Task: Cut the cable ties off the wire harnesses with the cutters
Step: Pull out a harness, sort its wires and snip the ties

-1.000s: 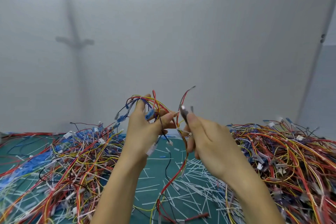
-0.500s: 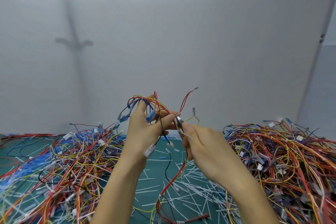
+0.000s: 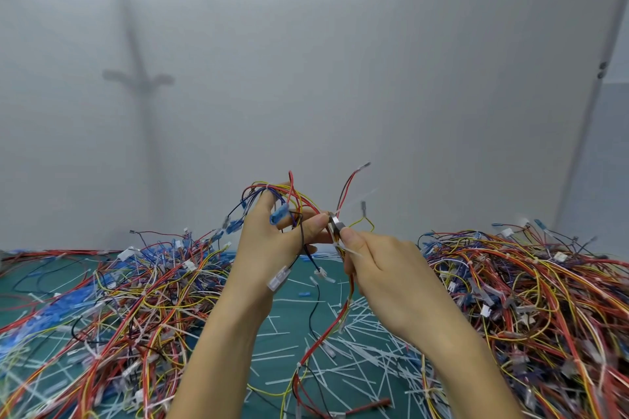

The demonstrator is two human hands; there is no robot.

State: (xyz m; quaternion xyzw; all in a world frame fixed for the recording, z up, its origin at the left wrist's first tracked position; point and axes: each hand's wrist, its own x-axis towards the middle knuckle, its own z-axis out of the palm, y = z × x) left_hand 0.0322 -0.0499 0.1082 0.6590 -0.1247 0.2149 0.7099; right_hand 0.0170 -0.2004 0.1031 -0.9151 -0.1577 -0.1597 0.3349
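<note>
One harness [image 3: 292, 199], one pair of cutters [image 3: 335, 227], held up at 12 o'clock over the mat [image 3: 299, 303].
Left hand [image 3: 272, 248] grips the harness; right hand [image 3: 384, 269] clenches the cutters, tip touching the bundle. Two wire piles [image 3: 119, 299] [image 3: 527, 282], 9 and 3 o'clock; cut ties [image 3: 360, 337] at 6.

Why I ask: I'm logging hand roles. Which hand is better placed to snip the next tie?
Right, probably: the right hand grips the cutters, their tip at the harness that the left hand holds up.
</note>
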